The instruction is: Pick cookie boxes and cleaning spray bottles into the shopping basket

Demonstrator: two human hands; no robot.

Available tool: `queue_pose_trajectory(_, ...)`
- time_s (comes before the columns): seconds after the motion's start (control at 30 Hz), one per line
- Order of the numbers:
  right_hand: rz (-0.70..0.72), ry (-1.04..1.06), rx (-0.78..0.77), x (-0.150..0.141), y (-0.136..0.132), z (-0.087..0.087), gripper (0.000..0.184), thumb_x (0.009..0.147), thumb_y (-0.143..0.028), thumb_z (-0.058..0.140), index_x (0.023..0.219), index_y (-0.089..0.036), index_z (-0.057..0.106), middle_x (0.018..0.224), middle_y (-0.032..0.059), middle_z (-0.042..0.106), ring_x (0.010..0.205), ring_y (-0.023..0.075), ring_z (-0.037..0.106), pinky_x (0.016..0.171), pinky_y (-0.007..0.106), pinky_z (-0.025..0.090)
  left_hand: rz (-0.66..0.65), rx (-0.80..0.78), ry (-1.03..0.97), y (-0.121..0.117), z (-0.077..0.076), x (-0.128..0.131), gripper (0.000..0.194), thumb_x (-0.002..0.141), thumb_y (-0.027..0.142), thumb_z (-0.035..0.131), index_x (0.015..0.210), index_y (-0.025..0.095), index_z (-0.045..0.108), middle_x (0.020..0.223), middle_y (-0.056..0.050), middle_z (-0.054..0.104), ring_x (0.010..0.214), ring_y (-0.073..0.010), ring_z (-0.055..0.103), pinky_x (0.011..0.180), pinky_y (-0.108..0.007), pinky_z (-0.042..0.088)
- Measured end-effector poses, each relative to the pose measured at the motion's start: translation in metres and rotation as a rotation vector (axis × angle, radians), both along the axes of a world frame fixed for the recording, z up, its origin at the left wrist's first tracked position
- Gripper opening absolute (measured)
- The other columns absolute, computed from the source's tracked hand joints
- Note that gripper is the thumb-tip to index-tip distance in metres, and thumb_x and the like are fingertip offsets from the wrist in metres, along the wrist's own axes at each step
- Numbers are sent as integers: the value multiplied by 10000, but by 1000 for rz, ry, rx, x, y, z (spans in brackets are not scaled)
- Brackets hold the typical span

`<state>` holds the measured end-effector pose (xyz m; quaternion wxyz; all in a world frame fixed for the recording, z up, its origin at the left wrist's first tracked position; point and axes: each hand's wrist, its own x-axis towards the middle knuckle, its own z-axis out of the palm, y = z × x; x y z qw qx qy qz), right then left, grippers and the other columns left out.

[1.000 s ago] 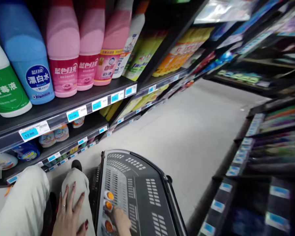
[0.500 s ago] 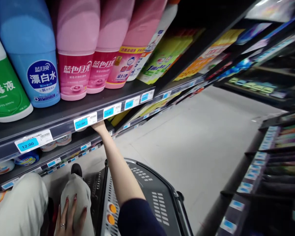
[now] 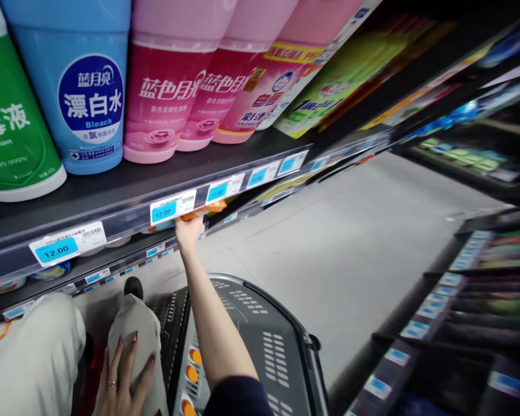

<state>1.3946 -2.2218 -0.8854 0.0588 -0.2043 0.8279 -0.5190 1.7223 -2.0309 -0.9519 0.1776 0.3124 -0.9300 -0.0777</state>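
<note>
My right hand point(image 3: 189, 230) reaches up under the shelf edge point(image 3: 125, 211) and grips an orange-capped item point(image 3: 208, 209) on the lower shelf; most of that item is hidden behind the price rail. My left hand point(image 3: 123, 378) rests flat on my knee, fingers spread, holding nothing. A dark shopping basket point(image 3: 264, 341) stands on the floor just below my right arm, with several orange-capped items point(image 3: 192, 372) lined up along its left side.
Above the rail stand a green bottle point(image 3: 13, 127), a blue bleach bottle point(image 3: 86, 92) and pink detergent bottles point(image 3: 169, 92). Price tags point(image 3: 172, 207) read 12.00. Grey aisle floor point(image 3: 351, 242) runs ahead, with dark shelving point(image 3: 468, 289) on the right.
My right hand left the basket, rose to the lower shelf and closed on an orange-capped item, now drawing it outward. The view moved closer to the shelf. My left hand stayed on my knee.
</note>
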Motion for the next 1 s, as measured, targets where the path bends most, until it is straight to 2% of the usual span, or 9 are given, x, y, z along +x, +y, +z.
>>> queue_pose_trajectory(0.1,-52,-42,-19,20,59,22,404,708,-505,604,885,-142,573,904,127,687,856,267,656,794,386,509,-27,193,92,-9,22,3,804,779,392,677,1504,246,361,1493,-166,455,1357,-416,404,1117,-629,256)
queue_pose_trajectory(0.17,-89,-54,1,44,101,46,428,640,-579,611,782,-183,536,784,91,660,740,262,634,690,373,494,-32,401,240,-18,42,5,827,837,376,623,1546,216,229,1529,-178,395,1405,-392,351,1130,-631,264)
queue_pose_trajectory(0.23,-105,-60,71,75,139,76,443,579,-599,654,734,-209,512,689,44,624,660,252,599,625,355,452,-10,624,397,-26,62,7,852,845,413,635,1546,226,188,1566,-176,326,1451,-382,279,1136,-627,287)
queue_pose_trajectory(0.33,-7,-68,294,128,182,126,392,630,-587,629,741,-229,513,653,10,617,647,247,593,612,326,402,-93,1007,538,-29,88,11,934,753,454,754,1514,243,254,1576,-164,319,1448,-375,304,1144,-573,333)
queue_pose_trajectory(0.47,53,-1,704,187,208,174,345,792,-575,526,849,-235,519,703,43,665,693,275,637,596,307,342,-372,1707,457,-11,109,22,812,654,409,839,1352,159,507,1280,-159,653,1167,-341,622,1019,-471,496)
queue_pose_trajectory(0.57,87,27,935,209,218,184,399,848,-620,490,902,-227,540,770,94,707,750,309,672,588,309,328,-417,2012,397,5,115,36,649,622,382,846,1176,106,647,1003,-123,759,912,-304,714,883,-446,566)
queue_pose_trajectory(0.67,96,10,969,215,230,181,426,862,-639,492,925,-224,561,854,119,728,828,316,689,618,307,372,-421,2164,383,15,119,47,608,618,318,807,1152,70,657,933,-125,764,772,-299,728,707,-434,596)
queue_pose_trajectory(0.8,59,-24,933,218,248,181,452,862,-662,487,925,-223,574,879,127,730,864,324,692,653,318,416,-467,2227,368,20,121,56,530,629,231,714,1123,45,667,895,-122,764,717,-305,731,640,-444,590)
queue_pose_trajectory(1.0,-9,-24,924,229,260,190,499,848,-679,475,972,-209,587,925,153,728,899,356,688,692,358,445,-367,2303,381,25,119,64,514,527,179,721,1034,106,685,880,-132,779,626,-289,725,559,-439,595)
